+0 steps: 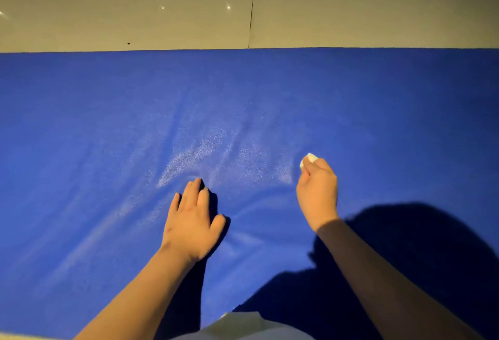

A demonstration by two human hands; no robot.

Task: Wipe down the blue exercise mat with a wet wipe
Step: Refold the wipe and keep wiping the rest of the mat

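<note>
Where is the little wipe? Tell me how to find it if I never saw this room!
Look at the big blue exercise mat lying on the pale glossy floor. Right of its middle, the person's right hand is curled, unlike the flat left hand. The small scrunched white wet wipe pokes out past its fingertips, bright white against the blue.

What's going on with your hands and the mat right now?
Left hand flat on blue mat. Right hand pinching wet wipe. Shiny streaks ahead of hands.
</note>
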